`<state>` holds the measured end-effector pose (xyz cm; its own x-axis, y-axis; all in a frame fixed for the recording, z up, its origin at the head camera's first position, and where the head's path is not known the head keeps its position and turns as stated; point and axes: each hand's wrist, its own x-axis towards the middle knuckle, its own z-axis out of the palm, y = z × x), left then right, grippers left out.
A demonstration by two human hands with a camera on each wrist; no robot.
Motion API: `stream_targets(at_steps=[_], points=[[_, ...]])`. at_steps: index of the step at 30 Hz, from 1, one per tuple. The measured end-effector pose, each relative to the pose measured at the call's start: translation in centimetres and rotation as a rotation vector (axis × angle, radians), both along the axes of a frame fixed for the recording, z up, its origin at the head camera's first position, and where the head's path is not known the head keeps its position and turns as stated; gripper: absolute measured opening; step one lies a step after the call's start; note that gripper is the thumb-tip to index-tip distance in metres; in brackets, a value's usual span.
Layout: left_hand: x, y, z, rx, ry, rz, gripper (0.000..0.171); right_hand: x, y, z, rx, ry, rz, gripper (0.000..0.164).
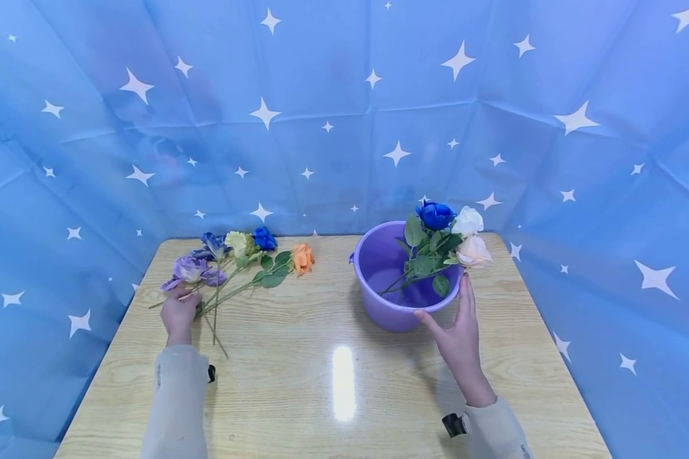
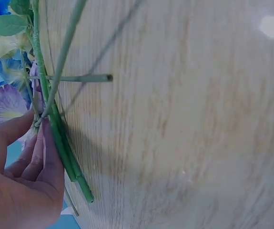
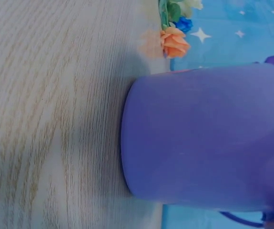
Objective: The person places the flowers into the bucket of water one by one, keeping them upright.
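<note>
My left hand [image 1: 178, 315] is at the left of the table, its thumb and fingertips pinching the stem of a light purple flower [image 1: 189, 271] just below the bloom. Green stems [image 2: 55, 114] lie right beside those fingers in the left wrist view. On the right stands a purple bucket [image 1: 393, 315]. Inside it, a blue rose [image 1: 436, 215], a white rose [image 1: 467, 221] and a pale pink rose [image 1: 474, 251] lean toward the right rim. My right hand [image 1: 459, 347] touches the bucket's near right rim, thumb and fingers spread; the right wrist view mostly shows the bucket's side.
Around the left hand lie a dark blue-violet flower [image 1: 214, 245], a pale yellow-green flower [image 1: 237, 243], another blue rose [image 1: 264, 238] and an orange rose [image 1: 303, 258]. A blue cloth with white stars [image 1: 321, 172] hangs behind the wooden table [image 1: 287, 382] and along its sides.
</note>
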<state>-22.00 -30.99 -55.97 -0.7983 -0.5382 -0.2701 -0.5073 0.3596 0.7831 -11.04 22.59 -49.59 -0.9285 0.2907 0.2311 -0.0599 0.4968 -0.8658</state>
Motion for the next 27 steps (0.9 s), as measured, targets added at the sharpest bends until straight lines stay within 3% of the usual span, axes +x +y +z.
stream_targets(at_steps=[14, 23, 27], points=[[-0.5, -0.5, -0.1, 0.06, 0.01, 0.012, 0.038, 0.1, 0.1, 0.0, 0.006, -0.003, -0.007, 0.111], [-0.4, -0.5, 0.9, 0.073, 0.042, 0.014, 0.037, 0.1, 0.1, -0.1, 0.004, 0.0, -0.002, 0.11], [-0.2, -0.3, 1.4, 0.027, 0.072, 0.004, 0.034, 0.1, 0.1, -0.1, 0.007, 0.001, -0.004, 0.111]])
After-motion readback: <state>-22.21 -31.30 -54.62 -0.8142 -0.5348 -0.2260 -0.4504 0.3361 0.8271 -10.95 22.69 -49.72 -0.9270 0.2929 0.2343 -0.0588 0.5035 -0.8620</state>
